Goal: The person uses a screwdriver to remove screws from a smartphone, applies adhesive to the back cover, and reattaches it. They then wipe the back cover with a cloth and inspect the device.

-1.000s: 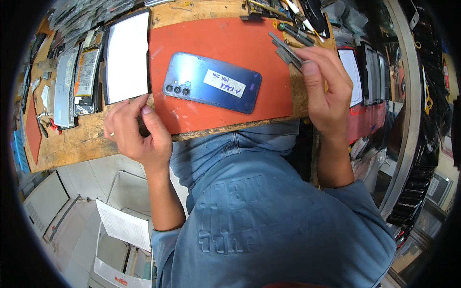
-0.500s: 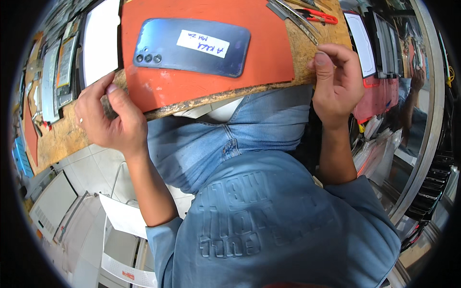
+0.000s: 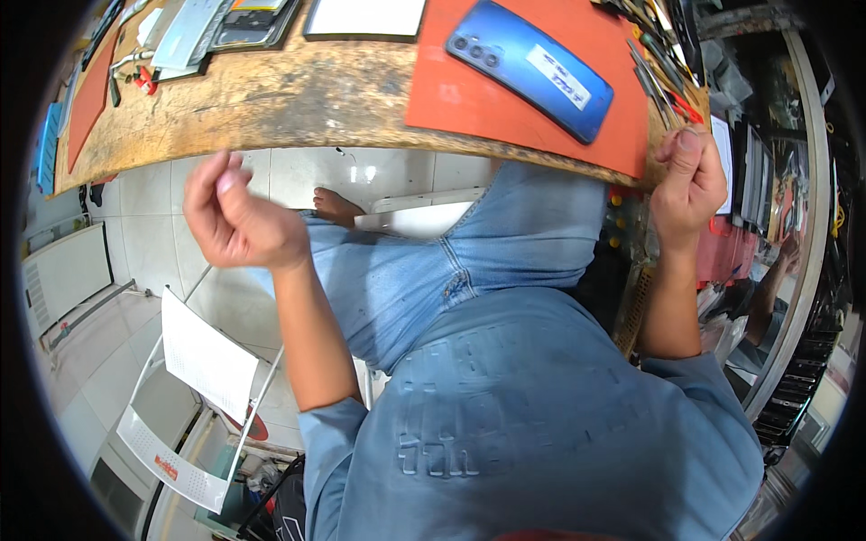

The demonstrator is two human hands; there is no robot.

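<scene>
A blue smartphone (image 3: 519, 63) lies back up on an orange mat (image 3: 451, 104), with its three camera lenses at the left end. A white handwritten label (image 3: 557, 77) is stuck to its back. My left hand (image 3: 242, 218) is raised off the bench's front edge, well left of the phone, thumb and fingers curled together and a little blurred; nothing shows in it. At the mat's right corner is my right hand (image 3: 690, 187), its thumb pressed to curled fingers, with nothing visible between them. Just beyond it lie slim metal tools (image 3: 651, 86) and a red-handled tool (image 3: 687, 110).
The worn wooden bench (image 3: 298, 104) runs across the front. On it are a white dark-edged panel (image 3: 365, 16), stacked phone parts (image 3: 257, 27) and a small red piece (image 3: 144, 83). A white chair (image 3: 209, 361) stands lower left; a metal-framed case (image 3: 807, 162) is at right.
The whole view has swung left, so the phone, mat and bench appear farther right and up. My left hand has come away from the bench edge, its fingers curling more closed.
</scene>
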